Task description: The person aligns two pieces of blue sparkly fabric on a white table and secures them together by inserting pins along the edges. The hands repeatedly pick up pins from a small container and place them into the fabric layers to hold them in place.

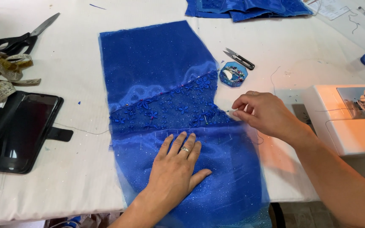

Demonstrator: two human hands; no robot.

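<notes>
Fabric: a blue glittery fabric panel (pixel 157 67) lies flat on the white table (pixel 72 177), running from 12 o'clock down to 6 o'clock, where its lower end hangs over the table edge.
Lace band: a blue floral lace strip (pixel 170 107) crosses the panel's middle on a slant, with pins along both of its edges.
Left hand: the left hand (pixel 176 166) lies flat, fingers spread wide and palm down, pressing the panel just below the lace; a ring shows on one finger.
Right hand: the right hand (pixel 262 114), at 3 o'clock from the lace, has its fingertips pinched narrow at the panel's right edge; whether a pin is between them is too small to tell.
Pin box: a small blue pin box (pixel 233 74) sits at 1 o'clock, just beside the panel.
Snips: thread snips (pixel 238 58) lie just above the box.
Left side: black scissors (pixel 22 38), a measuring tape (pixel 5 69) and a phone in a black case (pixel 22 131) are at 9 to 10 o'clock.
Right side: a white sewing machine (pixel 347 120) stands at 3 o'clock.
Far edge: folded blue cloth (pixel 246 8) lies at 12 o'clock.
</notes>
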